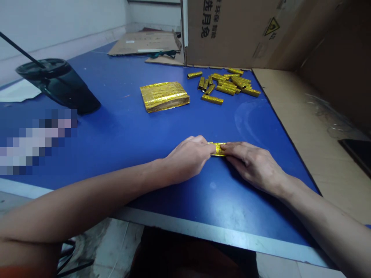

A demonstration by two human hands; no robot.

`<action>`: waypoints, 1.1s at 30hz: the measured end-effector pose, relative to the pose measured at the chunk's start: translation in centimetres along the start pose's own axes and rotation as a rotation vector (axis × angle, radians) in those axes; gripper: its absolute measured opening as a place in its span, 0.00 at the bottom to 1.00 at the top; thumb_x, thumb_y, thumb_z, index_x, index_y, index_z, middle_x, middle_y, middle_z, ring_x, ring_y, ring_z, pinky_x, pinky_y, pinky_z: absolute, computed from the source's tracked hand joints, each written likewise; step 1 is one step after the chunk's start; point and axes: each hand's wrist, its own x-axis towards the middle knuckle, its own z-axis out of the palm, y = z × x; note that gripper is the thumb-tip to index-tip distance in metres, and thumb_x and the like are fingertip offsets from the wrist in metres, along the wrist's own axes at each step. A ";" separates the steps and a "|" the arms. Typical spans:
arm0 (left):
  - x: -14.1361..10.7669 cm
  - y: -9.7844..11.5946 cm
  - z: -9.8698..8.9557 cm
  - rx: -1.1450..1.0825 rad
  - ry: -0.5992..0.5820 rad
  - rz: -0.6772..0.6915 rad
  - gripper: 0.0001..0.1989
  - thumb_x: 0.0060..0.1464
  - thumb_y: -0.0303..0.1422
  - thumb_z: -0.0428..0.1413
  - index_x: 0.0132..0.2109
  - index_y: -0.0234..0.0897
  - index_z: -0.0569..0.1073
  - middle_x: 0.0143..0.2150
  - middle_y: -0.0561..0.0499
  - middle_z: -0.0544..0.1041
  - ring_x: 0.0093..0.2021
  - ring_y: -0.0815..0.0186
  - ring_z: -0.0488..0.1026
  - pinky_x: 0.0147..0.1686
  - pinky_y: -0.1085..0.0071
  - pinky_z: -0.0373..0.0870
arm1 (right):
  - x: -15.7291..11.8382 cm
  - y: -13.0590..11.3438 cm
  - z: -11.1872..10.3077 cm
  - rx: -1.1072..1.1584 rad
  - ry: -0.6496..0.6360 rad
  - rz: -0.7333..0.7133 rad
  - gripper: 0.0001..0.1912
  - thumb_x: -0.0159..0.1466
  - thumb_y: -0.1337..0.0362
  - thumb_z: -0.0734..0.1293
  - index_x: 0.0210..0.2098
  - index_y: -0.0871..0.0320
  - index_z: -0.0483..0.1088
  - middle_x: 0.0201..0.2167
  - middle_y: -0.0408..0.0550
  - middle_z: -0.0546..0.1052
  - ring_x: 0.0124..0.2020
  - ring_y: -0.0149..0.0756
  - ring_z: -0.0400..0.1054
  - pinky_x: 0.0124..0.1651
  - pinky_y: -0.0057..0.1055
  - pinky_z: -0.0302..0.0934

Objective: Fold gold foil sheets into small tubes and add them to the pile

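Between my two hands, on the blue table top, lies a narrow folded piece of gold foil paper. My left hand is closed on its left end, with the fingertips partly hidden. From the other side, my right hand pinches the right end, fingers on top and the thumb side low. Beyond them sits a stack of gold foil paper sheets. Farther right is a loose pile of small folded gold paper rolls, some lying apart from the rest.
A dark tumbler with a straw stands at the left, near a blurred patch. Flattened cardboard lies at the back. A large cardboard box rises behind the rolls. More cardboard borders the blue table on the right.
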 end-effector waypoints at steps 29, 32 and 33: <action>1.0 -1.0 -0.8 -0.420 0.033 -0.310 0.09 0.49 0.24 0.48 0.34 0.37 0.72 0.28 0.56 0.73 0.28 0.72 0.67 0.28 0.76 0.61 | 0.8 0.3 -0.8 0.207 0.014 0.207 0.10 0.61 0.67 0.59 0.33 0.57 0.72 0.29 0.47 0.75 0.33 0.36 0.68 0.38 0.34 0.63; 1.2 -0.9 -0.9 -0.410 0.012 -0.342 0.09 0.49 0.24 0.48 0.34 0.36 0.71 0.28 0.55 0.74 0.29 0.71 0.68 0.29 0.75 0.61 | 1.2 0.3 -0.9 0.195 0.003 0.237 0.10 0.61 0.67 0.59 0.33 0.56 0.72 0.29 0.46 0.76 0.33 0.36 0.69 0.36 0.33 0.63; 1.3 -0.9 -0.9 -0.402 0.003 -0.357 0.09 0.49 0.24 0.47 0.34 0.37 0.71 0.29 0.55 0.74 0.29 0.70 0.68 0.29 0.75 0.61 | 1.3 0.3 -0.9 0.193 -0.002 0.261 0.10 0.61 0.67 0.59 0.34 0.56 0.72 0.29 0.45 0.76 0.33 0.36 0.69 0.35 0.33 0.63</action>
